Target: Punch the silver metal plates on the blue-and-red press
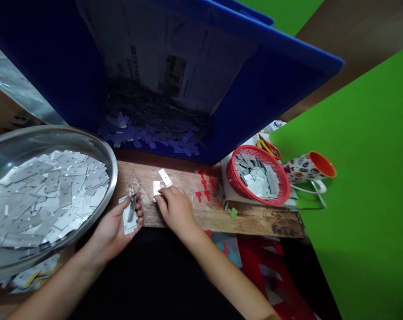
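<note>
My left hand (116, 226) is turned palm up, its fingers curled round several flat metal plates (130, 224). A darker grey strip (132, 208) lies over these plates in the same hand. On the wooden board, my right hand (176, 205) has its fingertips on a small silver plate with a hole (156, 189); whether they pinch or only press it I cannot tell. Just beyond those fingers lies another silver plate (165, 177). Crumpled clear plastic (134, 183) sits on the board past my left hand.
At left stands a steel basin (113, 171) heaped with metal plates. A tall blue bin (241, 111) on its side holds more pieces behind the board. Red T-shaped pieces (207, 195) lie to the right, near a red basket (284, 189) of plates, scissors (270, 147) and a patterned mug (303, 168).
</note>
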`<state>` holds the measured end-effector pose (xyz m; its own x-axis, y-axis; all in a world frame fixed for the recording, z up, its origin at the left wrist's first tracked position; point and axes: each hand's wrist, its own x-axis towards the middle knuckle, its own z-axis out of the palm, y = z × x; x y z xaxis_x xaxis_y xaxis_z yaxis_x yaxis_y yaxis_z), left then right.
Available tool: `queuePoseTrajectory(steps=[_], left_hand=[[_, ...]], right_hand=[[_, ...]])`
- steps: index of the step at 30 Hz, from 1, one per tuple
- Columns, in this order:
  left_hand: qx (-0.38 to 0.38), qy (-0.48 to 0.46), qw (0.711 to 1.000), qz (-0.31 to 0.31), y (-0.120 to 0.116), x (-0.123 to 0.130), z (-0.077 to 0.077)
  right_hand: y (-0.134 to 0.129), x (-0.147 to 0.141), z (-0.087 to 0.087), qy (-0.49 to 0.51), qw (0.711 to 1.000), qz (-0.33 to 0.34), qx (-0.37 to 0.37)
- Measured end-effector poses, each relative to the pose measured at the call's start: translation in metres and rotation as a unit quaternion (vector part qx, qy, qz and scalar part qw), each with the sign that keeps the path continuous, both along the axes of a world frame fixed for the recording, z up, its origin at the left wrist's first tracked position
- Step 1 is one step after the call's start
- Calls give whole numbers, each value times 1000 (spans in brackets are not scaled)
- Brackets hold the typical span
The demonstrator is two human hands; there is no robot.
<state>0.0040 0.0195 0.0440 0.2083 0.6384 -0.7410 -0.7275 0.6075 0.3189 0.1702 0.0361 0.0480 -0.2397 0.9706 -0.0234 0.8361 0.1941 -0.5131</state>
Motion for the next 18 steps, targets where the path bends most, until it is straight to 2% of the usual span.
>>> queuePoseTrajectory(steps=[2,4,8,11,15,18], left_hand=[[14,-17,1000,-2,0,-2,-1],[22,-8,1000,-3,0,-1,-1],[27,62,997,-25,0,2,1],[36,63,997,-36,1,1,2],[45,6,999,-26,4,0,1],[39,18,999,-24,5,3,0]], right_hand=[[10,-3,-6,-77,996,-35,8],[15,-8,-12,-123,992,-35,13],[15,-13,-19,-150,988,-25,33],[15,-12,-20,-147,988,-8,48],[17,-6,-19,-106,993,-20,47],[16,1,-19,44,995,-87,-19]])
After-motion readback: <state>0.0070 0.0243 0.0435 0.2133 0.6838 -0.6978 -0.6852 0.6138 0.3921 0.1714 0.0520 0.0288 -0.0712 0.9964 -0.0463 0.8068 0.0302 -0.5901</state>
